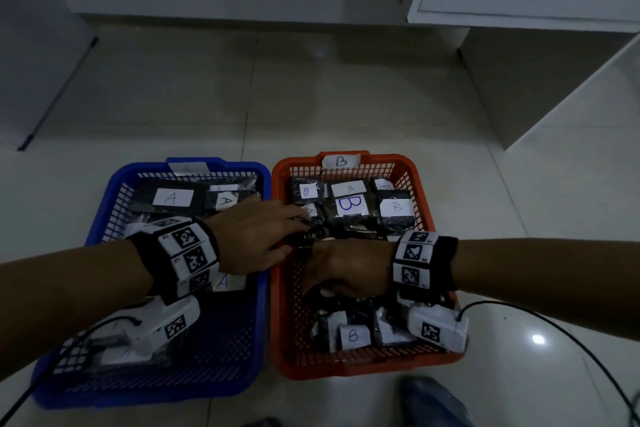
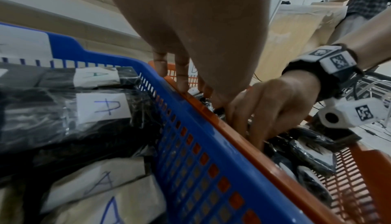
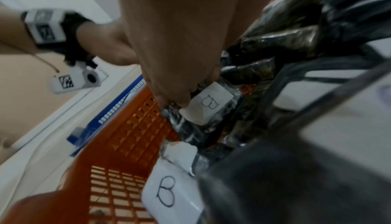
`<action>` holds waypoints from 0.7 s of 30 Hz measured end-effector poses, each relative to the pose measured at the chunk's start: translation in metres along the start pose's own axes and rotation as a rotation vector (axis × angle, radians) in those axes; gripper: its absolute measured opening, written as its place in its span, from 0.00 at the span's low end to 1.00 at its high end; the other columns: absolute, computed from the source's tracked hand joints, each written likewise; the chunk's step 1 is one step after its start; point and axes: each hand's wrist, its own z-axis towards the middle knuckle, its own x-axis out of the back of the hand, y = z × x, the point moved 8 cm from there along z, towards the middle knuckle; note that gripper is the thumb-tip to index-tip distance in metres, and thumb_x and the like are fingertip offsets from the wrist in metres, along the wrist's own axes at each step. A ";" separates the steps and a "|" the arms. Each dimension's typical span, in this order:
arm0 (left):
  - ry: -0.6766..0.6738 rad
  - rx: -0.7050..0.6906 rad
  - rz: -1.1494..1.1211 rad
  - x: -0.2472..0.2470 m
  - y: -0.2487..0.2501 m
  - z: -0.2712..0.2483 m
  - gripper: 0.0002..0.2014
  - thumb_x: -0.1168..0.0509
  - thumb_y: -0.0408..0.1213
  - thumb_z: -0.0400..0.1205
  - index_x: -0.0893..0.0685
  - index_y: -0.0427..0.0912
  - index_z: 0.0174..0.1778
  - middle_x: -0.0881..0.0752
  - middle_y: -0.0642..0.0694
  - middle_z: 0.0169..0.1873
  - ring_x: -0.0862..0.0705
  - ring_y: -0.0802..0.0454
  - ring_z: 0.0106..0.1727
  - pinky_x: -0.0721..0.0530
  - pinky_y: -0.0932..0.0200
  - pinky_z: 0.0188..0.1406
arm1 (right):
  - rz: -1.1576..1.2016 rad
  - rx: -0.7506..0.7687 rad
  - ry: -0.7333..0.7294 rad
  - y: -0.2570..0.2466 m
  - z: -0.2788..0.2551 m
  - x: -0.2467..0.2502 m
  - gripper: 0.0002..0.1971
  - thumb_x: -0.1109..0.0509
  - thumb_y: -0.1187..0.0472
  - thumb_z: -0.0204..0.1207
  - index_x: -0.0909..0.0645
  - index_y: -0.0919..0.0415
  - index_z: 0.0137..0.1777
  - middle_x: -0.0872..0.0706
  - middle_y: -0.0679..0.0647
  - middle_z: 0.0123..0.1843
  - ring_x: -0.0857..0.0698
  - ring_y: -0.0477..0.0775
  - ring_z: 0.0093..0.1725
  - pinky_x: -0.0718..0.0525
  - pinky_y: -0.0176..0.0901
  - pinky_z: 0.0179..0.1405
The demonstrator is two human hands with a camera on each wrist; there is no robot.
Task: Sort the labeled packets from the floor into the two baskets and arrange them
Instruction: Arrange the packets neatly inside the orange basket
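Nearest, right hand down inside the orange basket, fingertips pinching a B-labeled packet by its basket-wall end, long axis running away from that wall; left hand crossing the same rim, fingers straight, holding nothing visible.

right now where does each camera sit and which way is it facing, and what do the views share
Head: worn on the head, looking forward and down at the blue basket and orange basket on the floor; both forearms and the left hand and right hand show.
Left wrist: looks along the left hand's fingers over the blue basket's rim into the orange basket; the right hand shows too.
Right wrist: looks along the right hand at a B packet inside the orange basket; the left wrist shows.
Shared: all three show the orange basket.
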 end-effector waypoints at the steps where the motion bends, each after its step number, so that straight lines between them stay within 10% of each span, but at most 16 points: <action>1: 0.008 0.003 -0.003 0.001 0.000 0.001 0.22 0.44 0.52 0.87 0.29 0.57 0.78 0.32 0.60 0.78 0.28 0.59 0.70 0.32 0.55 0.68 | 0.007 0.025 0.005 -0.005 0.003 -0.001 0.14 0.30 0.70 0.80 0.13 0.60 0.64 0.11 0.55 0.63 0.20 0.58 0.64 0.21 0.57 0.66; 10: -0.030 0.015 0.054 -0.006 -0.005 0.007 0.19 0.46 0.51 0.88 0.26 0.57 0.75 0.26 0.60 0.74 0.27 0.56 0.64 0.32 0.54 0.60 | 0.155 -0.008 0.234 -0.034 -0.032 0.038 0.17 0.33 0.72 0.80 0.14 0.61 0.66 0.14 0.53 0.65 0.20 0.49 0.67 0.24 0.41 0.71; 15: -0.028 0.013 0.077 -0.011 -0.006 0.007 0.20 0.46 0.52 0.87 0.26 0.58 0.76 0.26 0.60 0.74 0.29 0.55 0.64 0.32 0.53 0.59 | 0.364 -0.409 0.568 0.010 -0.090 0.068 0.15 0.36 0.61 0.86 0.17 0.47 0.68 0.10 0.52 0.52 0.11 0.55 0.47 0.11 0.57 0.48; 21: -0.028 0.005 0.076 -0.010 -0.002 0.010 0.20 0.47 0.52 0.88 0.27 0.60 0.76 0.26 0.60 0.74 0.29 0.56 0.64 0.34 0.54 0.59 | 0.194 -0.612 0.209 0.050 -0.095 0.045 0.10 0.31 0.62 0.82 0.10 0.53 0.57 0.09 0.46 0.54 0.12 0.42 0.49 0.13 0.44 0.53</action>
